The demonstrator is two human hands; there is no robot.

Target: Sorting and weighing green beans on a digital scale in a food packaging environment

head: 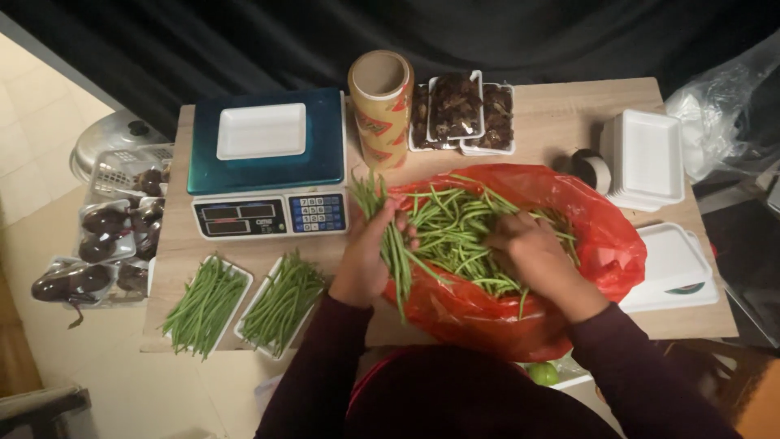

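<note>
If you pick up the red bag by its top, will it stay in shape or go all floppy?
Probably floppy: the red bag is thin, crumpled plastic. The loose green beans inside would likely slide and bunch downward.

Pale matt wood-grain tabletop (561, 114); glossy, crinkled red plastic bag (609, 244); smooth matt white foam trays (650, 154); glossy teal plastic scale (268, 162) at upper left; shiny cardboard-cored film roll (380, 106); smooth green beans (455, 232).
</note>
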